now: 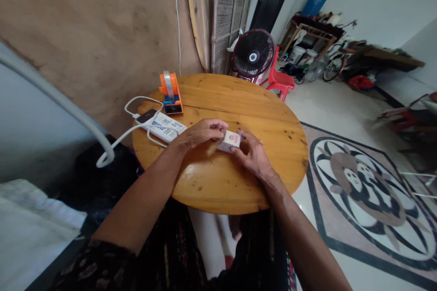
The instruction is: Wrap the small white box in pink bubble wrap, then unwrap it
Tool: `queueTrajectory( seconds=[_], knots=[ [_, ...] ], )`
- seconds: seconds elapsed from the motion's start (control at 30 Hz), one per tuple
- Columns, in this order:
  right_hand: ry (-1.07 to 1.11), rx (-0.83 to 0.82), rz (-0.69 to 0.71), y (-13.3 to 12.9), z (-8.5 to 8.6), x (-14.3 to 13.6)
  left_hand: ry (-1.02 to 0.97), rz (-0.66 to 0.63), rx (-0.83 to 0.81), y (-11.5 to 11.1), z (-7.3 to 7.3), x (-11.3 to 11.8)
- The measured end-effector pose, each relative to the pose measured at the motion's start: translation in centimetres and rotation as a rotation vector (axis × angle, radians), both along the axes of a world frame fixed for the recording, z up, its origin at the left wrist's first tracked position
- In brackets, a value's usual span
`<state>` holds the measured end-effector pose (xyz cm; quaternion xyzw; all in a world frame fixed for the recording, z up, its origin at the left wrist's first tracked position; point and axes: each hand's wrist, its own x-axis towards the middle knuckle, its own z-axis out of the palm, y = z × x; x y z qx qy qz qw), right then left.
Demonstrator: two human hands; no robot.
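A small white box (231, 139) with reddish print on its top sits on the round wooden table, between my two hands. My right hand (254, 154) grips its right side, the thumb on the near edge and the fingers at the far corner. At the left end of the box, my left hand (204, 132) has its thumb and fingers closed against the far left corner. A blurred, brownish patch shows below the left fingertips; I cannot make out what it is.
An orange and blue tape dispenser (171, 95) stands at the table's (273, 113) far left. Near it lie a white power strip (164, 126), a dark phone-like device (146, 116) and a white cable (128, 132). Behind are a black fan (253, 53) and a red chair (280, 79).
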<state>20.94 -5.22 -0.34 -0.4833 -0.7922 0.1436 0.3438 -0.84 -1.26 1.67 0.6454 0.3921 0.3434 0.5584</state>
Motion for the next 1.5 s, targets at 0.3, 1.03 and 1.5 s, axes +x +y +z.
queueTrajectory(
  seconds=[0.3,1.03,1.5],
  knots=[
    [-0.03,0.099,0.046,0.13,-0.15,0.23,0.131,-0.1,0.087,0.03,0.12,-0.28],
    [-0.048,0.155,0.078,-0.25,0.09,0.17,0.123,-0.119,0.138,-0.13,0.36,0.02],
    [-0.138,0.154,0.145,-0.45,0.65,-0.18,0.139,-0.111,0.166,-0.19,0.34,-0.07]
  ],
)
